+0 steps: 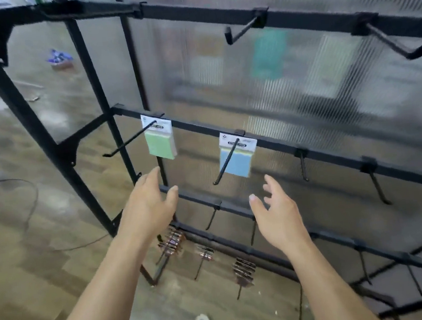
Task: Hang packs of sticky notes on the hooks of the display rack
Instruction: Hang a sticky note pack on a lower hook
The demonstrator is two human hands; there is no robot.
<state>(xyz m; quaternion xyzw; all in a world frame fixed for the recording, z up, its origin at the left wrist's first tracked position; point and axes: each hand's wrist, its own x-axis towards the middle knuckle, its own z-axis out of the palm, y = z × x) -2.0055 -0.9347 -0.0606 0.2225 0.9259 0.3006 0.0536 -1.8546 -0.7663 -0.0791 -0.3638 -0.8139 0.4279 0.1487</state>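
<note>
two packs are hanging on the middle rail of the rack [333, 157]. green pack [160, 144]: hanging at the back of the leftmost hook [128, 141], header card up by the rail. blue pack [240, 164]: hanging on the next hook [227, 161] to the right, also pushed to the back.

hands: left hand [148, 207] is reaching up below the green pack, fingers spread and loose, holding nothing. right hand [278, 215] is hovering below and just right of the blue pack, fingers likewise open, holding nothing. neither is touching pack, hook or rail. no loose pack is showing anywhere in view, so the next one is lying out of sight.

free hooks: a spare hook [303, 166] right of the blue pack is waiting empty, with more along that rail, on the top rail and on the rail below. copper-toned packs [172, 241] are filling the lowest hooks; what they are is too blurred to tell.

handling, as a judgement: each pack is looking light, a small paper block under a thin card header. the block is likely feeling firm; the card is likely bending and tearing at its punched hole if pulled sideways. best hold is looking like a pinch on the block's sides, keeping the hole clear for the hook tip, then sliding straight back.
</note>
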